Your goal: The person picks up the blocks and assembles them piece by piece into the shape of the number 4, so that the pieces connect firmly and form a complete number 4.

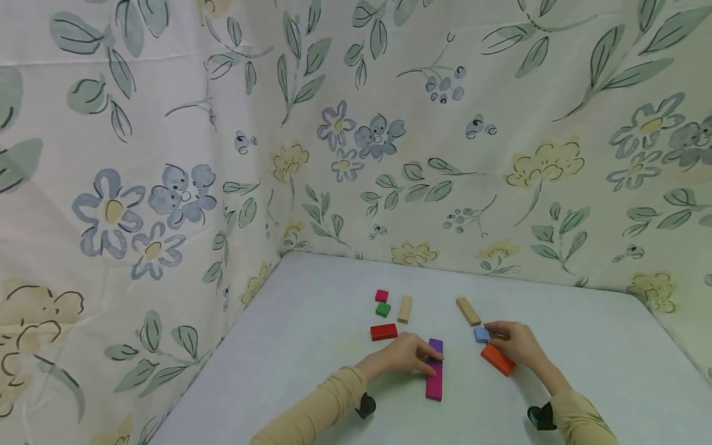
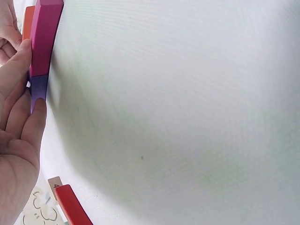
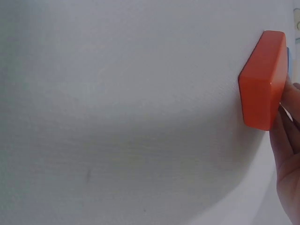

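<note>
In the head view my left hand [image 1: 408,353] is at the seam of two blocks lying end to end, a purple block [image 1: 436,343] and a magenta block [image 1: 434,388]. Its curled fingers hold the purple one, while the thumb touches the magenta block, also visible in the left wrist view. To the right, my right hand [image 1: 520,343] pinches a small blue block [image 1: 481,334] by its near side, finger and thumb partly covering it. Just below that lies an orange block [image 1: 497,360]; the right wrist view has fingers against its side [image 3: 279,91].
Left of centre lie a red block [image 1: 384,332], a green cube [image 1: 382,309], a smaller red cube [image 1: 381,296] and a plain wooden block [image 1: 405,309]. Another wooden block [image 1: 468,311] touches or nearly touches the blue one. Floral cloth [image 1: 423,204] hangs behind the white table [image 1: 322,296].
</note>
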`<action>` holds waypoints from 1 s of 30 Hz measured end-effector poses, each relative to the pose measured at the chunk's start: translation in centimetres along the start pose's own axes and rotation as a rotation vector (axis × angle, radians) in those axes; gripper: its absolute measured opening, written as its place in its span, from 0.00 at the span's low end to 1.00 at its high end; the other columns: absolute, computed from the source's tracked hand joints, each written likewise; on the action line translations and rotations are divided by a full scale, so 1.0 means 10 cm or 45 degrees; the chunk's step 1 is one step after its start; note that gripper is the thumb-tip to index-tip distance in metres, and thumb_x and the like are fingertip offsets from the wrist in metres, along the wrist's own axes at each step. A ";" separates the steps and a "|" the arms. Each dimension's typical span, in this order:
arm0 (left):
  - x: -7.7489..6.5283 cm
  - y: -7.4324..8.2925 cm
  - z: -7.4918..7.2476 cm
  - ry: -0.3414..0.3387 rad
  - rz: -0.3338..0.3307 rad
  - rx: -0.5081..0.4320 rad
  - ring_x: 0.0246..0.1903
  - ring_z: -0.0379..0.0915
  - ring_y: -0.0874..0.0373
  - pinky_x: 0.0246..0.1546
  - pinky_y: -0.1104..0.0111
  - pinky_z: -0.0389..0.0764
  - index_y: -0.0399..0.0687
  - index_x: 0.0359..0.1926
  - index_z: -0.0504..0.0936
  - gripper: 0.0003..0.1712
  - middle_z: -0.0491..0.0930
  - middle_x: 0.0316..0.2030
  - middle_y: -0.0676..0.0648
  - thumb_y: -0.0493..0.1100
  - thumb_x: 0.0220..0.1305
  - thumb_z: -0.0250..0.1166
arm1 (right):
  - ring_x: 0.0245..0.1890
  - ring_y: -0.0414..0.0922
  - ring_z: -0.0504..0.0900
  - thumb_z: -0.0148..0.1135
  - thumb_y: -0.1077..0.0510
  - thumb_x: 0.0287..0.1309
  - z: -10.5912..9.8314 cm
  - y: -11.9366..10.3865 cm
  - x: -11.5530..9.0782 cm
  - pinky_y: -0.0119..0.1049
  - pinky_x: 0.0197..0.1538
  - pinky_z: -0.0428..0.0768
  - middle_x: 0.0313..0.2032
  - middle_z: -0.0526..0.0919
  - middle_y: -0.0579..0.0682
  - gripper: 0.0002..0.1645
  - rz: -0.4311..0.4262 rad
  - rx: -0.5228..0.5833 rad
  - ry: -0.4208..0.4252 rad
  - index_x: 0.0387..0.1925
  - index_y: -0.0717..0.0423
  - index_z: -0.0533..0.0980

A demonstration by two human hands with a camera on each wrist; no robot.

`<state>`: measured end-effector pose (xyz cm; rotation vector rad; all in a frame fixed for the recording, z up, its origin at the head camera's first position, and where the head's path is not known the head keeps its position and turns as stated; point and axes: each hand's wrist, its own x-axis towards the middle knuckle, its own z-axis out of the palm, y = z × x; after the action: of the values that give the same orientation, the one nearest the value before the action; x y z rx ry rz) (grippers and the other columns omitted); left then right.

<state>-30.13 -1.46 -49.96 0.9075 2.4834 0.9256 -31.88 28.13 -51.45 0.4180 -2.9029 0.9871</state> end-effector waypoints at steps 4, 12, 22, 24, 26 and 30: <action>0.01 -0.01 0.01 0.002 0.005 -0.001 0.28 0.61 0.72 0.22 0.79 0.63 0.61 0.50 0.84 0.20 0.81 0.35 0.62 0.45 0.54 0.71 | 0.45 0.59 0.83 0.65 0.67 0.52 0.00 0.00 -0.04 0.47 0.45 0.81 0.46 0.82 0.65 0.19 0.000 0.015 0.023 0.48 0.67 0.78; 0.02 -0.02 0.02 0.008 0.007 0.005 0.29 0.62 0.72 0.23 0.79 0.64 0.61 0.50 0.84 0.20 0.82 0.36 0.62 0.45 0.54 0.71 | 0.45 0.59 0.82 0.66 0.65 0.53 -0.03 -0.03 -0.08 0.47 0.45 0.82 0.46 0.82 0.67 0.20 0.032 0.015 0.039 0.49 0.67 0.78; 0.00 0.00 0.01 0.011 -0.012 -0.005 0.33 0.66 0.70 0.27 0.80 0.68 0.61 0.49 0.84 0.19 0.83 0.45 0.61 0.45 0.54 0.71 | 0.44 0.58 0.83 0.69 0.60 0.51 -0.10 -0.03 -0.16 0.44 0.43 0.82 0.46 0.82 0.66 0.23 0.071 0.032 0.082 0.49 0.67 0.78; 0.00 0.01 0.01 0.011 -0.011 -0.006 0.34 0.67 0.70 0.28 0.81 0.69 0.61 0.49 0.84 0.19 0.83 0.46 0.60 0.45 0.54 0.70 | 0.43 0.58 0.83 0.69 0.59 0.51 -0.12 -0.01 -0.17 0.44 0.42 0.82 0.46 0.83 0.66 0.23 0.063 0.023 0.108 0.49 0.67 0.78; 0.00 0.01 0.00 0.008 -0.008 -0.009 0.34 0.68 0.70 0.29 0.81 0.69 0.60 0.50 0.84 0.19 0.83 0.46 0.60 0.45 0.54 0.70 | 0.43 0.59 0.84 0.69 0.59 0.51 -0.14 0.00 -0.18 0.44 0.42 0.83 0.45 0.83 0.67 0.23 0.051 0.008 0.130 0.48 0.67 0.78; 0.01 0.00 0.00 0.008 0.007 -0.004 0.34 0.67 0.70 0.28 0.81 0.69 0.60 0.50 0.84 0.19 0.83 0.46 0.59 0.45 0.54 0.70 | 0.43 0.59 0.83 0.69 0.58 0.51 -0.17 0.04 -0.19 0.44 0.42 0.83 0.45 0.83 0.66 0.23 0.031 -0.006 0.163 0.48 0.67 0.78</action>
<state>-30.20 -1.40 -49.94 0.9118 2.4857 0.9352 -30.21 29.89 -50.57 0.3077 -2.8019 0.9720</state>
